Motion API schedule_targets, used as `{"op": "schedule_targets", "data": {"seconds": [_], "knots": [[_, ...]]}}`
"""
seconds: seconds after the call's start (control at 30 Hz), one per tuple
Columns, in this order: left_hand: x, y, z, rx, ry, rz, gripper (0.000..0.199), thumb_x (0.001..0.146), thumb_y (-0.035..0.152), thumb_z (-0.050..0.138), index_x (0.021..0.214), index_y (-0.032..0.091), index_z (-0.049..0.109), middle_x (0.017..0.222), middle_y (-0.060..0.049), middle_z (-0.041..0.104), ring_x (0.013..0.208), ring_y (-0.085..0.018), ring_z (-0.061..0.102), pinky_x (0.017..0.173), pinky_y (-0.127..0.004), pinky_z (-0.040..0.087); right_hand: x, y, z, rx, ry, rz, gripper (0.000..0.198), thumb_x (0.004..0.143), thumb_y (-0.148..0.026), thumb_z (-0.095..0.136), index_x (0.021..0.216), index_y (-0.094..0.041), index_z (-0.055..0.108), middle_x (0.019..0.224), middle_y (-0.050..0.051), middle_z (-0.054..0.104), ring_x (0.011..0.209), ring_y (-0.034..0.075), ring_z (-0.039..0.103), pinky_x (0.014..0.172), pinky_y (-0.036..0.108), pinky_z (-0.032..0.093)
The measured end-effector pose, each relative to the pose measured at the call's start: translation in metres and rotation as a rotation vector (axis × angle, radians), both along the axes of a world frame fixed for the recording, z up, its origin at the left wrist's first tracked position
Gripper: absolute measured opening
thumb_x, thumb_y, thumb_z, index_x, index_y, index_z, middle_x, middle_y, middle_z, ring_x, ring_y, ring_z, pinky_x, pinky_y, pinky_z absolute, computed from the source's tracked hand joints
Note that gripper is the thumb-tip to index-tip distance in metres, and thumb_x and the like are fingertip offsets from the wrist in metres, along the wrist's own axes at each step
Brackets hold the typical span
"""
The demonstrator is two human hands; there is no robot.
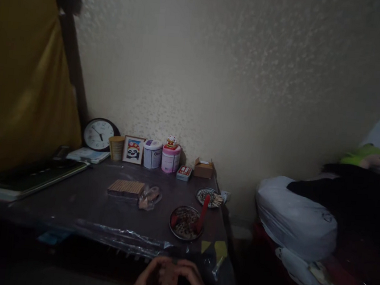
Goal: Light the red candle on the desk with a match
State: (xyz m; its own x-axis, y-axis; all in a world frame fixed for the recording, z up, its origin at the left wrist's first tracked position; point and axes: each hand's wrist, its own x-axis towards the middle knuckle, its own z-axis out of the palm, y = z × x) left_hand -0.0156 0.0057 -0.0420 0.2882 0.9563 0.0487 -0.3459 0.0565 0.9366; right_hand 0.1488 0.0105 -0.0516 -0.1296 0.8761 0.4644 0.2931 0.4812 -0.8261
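Observation:
At the bottom middle, just off the near edge of the table (92, 213), my left hand (148, 278) and my right hand (194, 281) meet at the fingertips. Their fingers are curled around a small space. Something small and pale may be pinched between them, but it is too dark to make out. The nearest dish is a round metal plate (185, 236) holding dark and light bits, with a red spoon (204, 213) resting in it. Behind that lies a second plate (201, 200) with small bits and several thin sticks (217, 200).
A stack of brown strips (125, 188) sits beside a clear plastic bag (150, 198). Along the wall stand a clock (99, 134), a yellow cup (116, 148), a framed panda picture (133, 149), two tubs (152, 155), a card box (184, 173) and a cardboard box (203, 169).

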Motion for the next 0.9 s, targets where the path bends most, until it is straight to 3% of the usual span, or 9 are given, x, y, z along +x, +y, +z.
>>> {"op": "schedule_targets", "data": {"seconds": [0.23, 0.4, 0.5, 0.67, 0.9], "knots": [[0.005, 0.000, 0.002, 0.008, -0.109, -0.028, 0.044, 0.063, 0.034, 0.075, 0.103, 0.025, 0.059, 0.084, -0.002, 0.065, 0.083, -0.018, 0.058, 0.075, -0.029, 0.040, 0.004, 0.001, 0.002, 0.084, -0.013, 0.061, 0.023, 0.075, -0.033, 0.062, 0.097, -0.027, 0.061, 0.105, 0.004, 0.062, 0.099, 0.020, 0.061, 0.086, 0.026, 0.047], [0.008, -0.005, 0.010, -0.152, -0.315, 0.022, 0.041, 0.061, 0.034, 0.076, 0.099, 0.024, 0.063, 0.095, -0.004, 0.067, 0.092, -0.022, 0.060, 0.081, -0.032, 0.041, 0.007, 0.000, 0.003, 0.168, -0.083, 0.030, 0.030, 0.073, -0.019, 0.061, 0.102, -0.028, 0.059, 0.111, 0.003, 0.062, 0.103, 0.018, 0.060, 0.089, 0.023, 0.047], [0.009, -0.009, 0.021, -0.243, -0.418, -0.043, 0.028, 0.068, 0.037, 0.070, 0.091, 0.022, 0.065, 0.096, -0.007, 0.066, 0.093, -0.024, 0.061, 0.081, -0.035, 0.043, 0.006, -0.002, 0.003, 0.190, -0.087, 0.008, 0.033, 0.073, -0.017, 0.060, 0.104, -0.029, 0.059, 0.111, 0.002, 0.063, 0.103, 0.018, 0.061, 0.089, 0.023, 0.047], [0.012, -0.016, 0.037, -0.268, -0.492, -0.150, 0.019, 0.073, 0.035, 0.065, 0.085, 0.020, 0.065, 0.097, -0.010, 0.067, 0.096, -0.025, 0.061, 0.081, -0.036, 0.044, -0.001, -0.005, 0.003, 0.186, -0.023, -0.013, 0.027, 0.074, -0.023, 0.060, 0.100, -0.029, 0.061, 0.109, 0.004, 0.063, 0.101, 0.021, 0.061, 0.085, 0.026, 0.049], [0.012, -0.018, 0.034, -0.284, -0.562, -0.200, 0.015, 0.083, 0.027, 0.052, 0.092, 0.018, 0.060, 0.091, -0.008, 0.069, 0.089, -0.020, 0.065, 0.075, -0.028, 0.044, 0.000, -0.008, 0.008, 0.225, -0.077, 0.029, 0.030, 0.074, -0.021, 0.061, 0.103, -0.030, 0.060, 0.110, 0.003, 0.063, 0.101, 0.021, 0.061, 0.083, 0.025, 0.050]]}}
